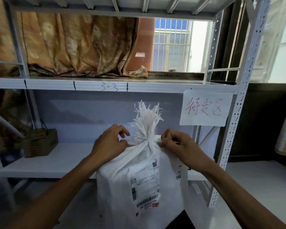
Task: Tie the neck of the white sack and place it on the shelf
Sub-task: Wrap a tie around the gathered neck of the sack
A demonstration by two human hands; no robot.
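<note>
White woven sack (139, 179) stands upright in front of the white metal shelving unit (234, 146), low in view, between the two forearms; its base is out of frame. Neck gathered tight, frayed white fibres (147, 119) fanning up above the cinch point. Left hand (109, 142) sits against the left side of the neck, fingers curled and pinching a white tie strip there. Right hand (177, 142) is at the right side of the neck, thumb and forefinger pinched on the other white tie end (157, 140). Both hands closed on the tie, one to each side. A shipping label (145, 184) with barcode faces the camera on the sack front; dark handwriting on the sack's right flank, unreadable. Lower shelf board (56, 159) behind the sack carries one brown cardboard box (40, 142) at far left, well apart from the sack; the board directly behind the neck is bare. Upper shelf board (106, 85) is marked "3-3" with black tick marks on its front edge. A white paper sign (205, 108) with red handwritten characters hangs from that edge at right, just above and right of the right hand. Orange patterned curtain (73, 47) bunches on the upper shelf; barred window (172, 45) to its right.
</note>
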